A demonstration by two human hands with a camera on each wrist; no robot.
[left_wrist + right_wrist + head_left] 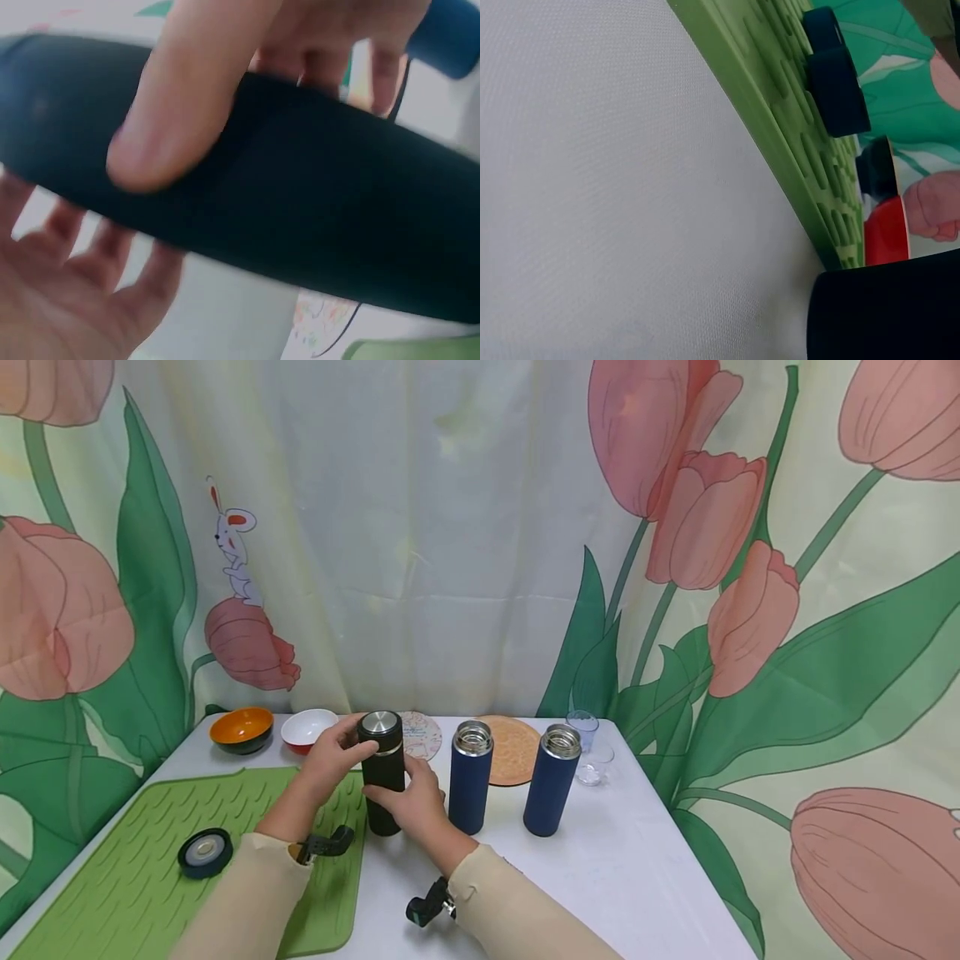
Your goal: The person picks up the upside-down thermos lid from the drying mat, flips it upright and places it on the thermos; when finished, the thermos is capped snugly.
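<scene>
The head view has a black bottle upright just beside the right edge of a green mat on the white tabletop. The left hand curls around its upper part, below the silver-topped cap; the right hand grips the body lower down, thumb across the near side. Two navy flasks with uncovered mouths, the nearer-to-bottle flask and the outer flask, stand to its right. Toward the tabletop's far left corner sit an orange-lined bowl and a red bowl; a clear cup is near the far right corner. A printed disc by the far edge bears marks too small to read.

The left wrist view shows the right thumb pressed along the bottle's dark side, and the left fingers bent against the opposite side, narrowed to its width.

The right wrist view shows two dark round pieces on the mat, a larger piece and a smaller-looking piece; the head view shows only one. From here the fingers' grip cannot be told.
</scene>
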